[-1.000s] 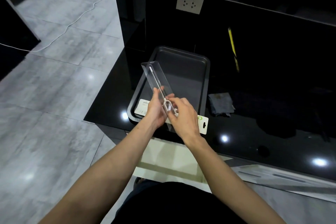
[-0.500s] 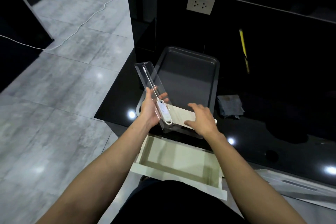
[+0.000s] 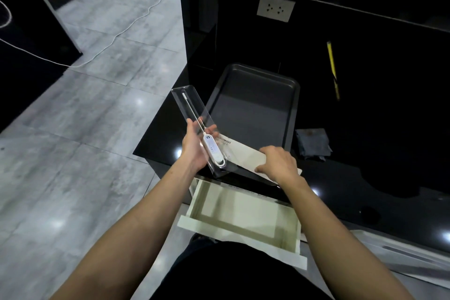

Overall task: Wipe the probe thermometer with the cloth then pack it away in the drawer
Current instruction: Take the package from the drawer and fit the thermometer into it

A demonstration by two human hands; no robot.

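Note:
The white probe thermometer (image 3: 211, 147) lies inside a long clear plastic case (image 3: 192, 114), its thin probe pointing up and left. My left hand (image 3: 196, 150) holds that case from below, tilted over the counter's front left corner. My right hand (image 3: 276, 162) rests palm down on a white cardboard insert (image 3: 239, 153) lying across the near rim of the dark tray (image 3: 292, 114). The grey cloth (image 3: 313, 143) sits crumpled on the black counter to the right of the tray. Below the counter edge the pale drawer (image 3: 243, 221) stands pulled open.
A yellow-handled tool (image 3: 332, 68) lies on the black counter at the back right. A wall socket (image 3: 276, 8) sits on the dark backsplash. A white cable (image 3: 104, 44) trails over the grey tiled floor at left. A pale panel (image 3: 401, 258) lies low at right.
My right hand let go of the thermometer end and moved right onto the cardboard insert. The left hand kept the case, with the thermometer now seated inside it.

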